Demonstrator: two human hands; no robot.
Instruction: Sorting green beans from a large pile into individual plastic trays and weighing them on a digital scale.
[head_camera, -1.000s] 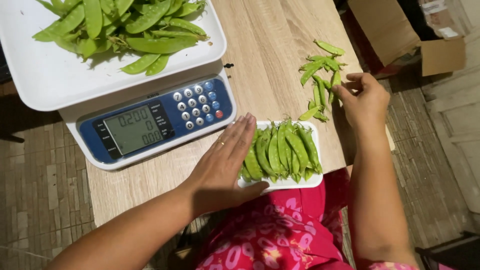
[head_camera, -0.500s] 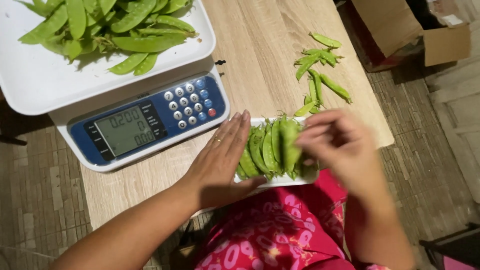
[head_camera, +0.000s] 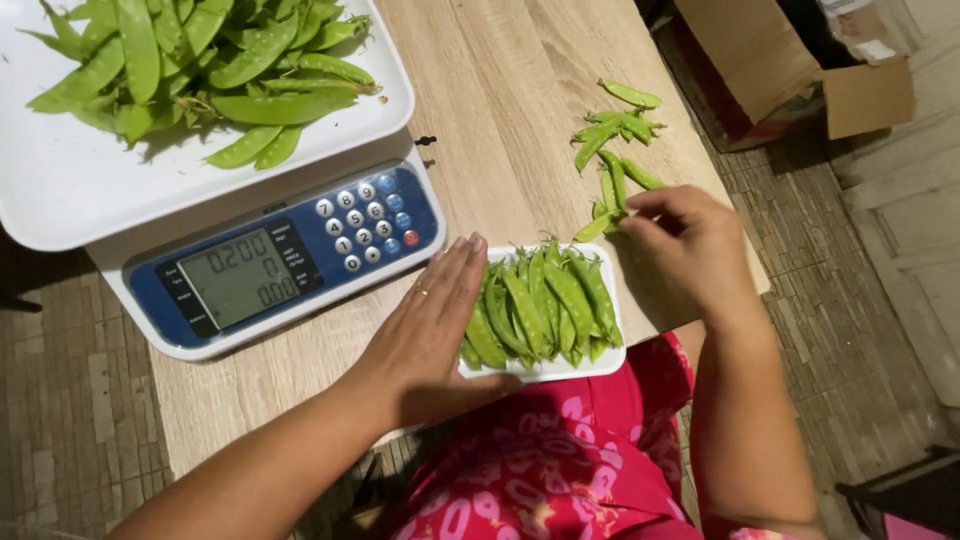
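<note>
A small white tray (head_camera: 560, 370) at the table's near edge holds a row of green snow pea pods (head_camera: 545, 300). My left hand (head_camera: 430, 320) lies flat along the tray's left side, with its fingers straight and touching the pods. Right of the tray, my right hand (head_camera: 690, 245) reaches to a loose pile of pods (head_camera: 610, 125) on the wooden table (head_camera: 510, 100). Its thumb and fingertips pinch the end of the nearest pod (head_camera: 597, 228), which still lies on the wood.
A blue and white digital scale (head_camera: 270, 265) stands at the left, its white pan (head_camera: 90, 190) heaped with more pods (head_camera: 200, 60). An open cardboard box (head_camera: 790, 60) sits on the floor beyond the table's right edge. My pink patterned clothing (head_camera: 540, 470) is below the tray.
My right hand went from the loose pile to the tray, then back out to the pile. The left hand stayed flat beside the tray.
</note>
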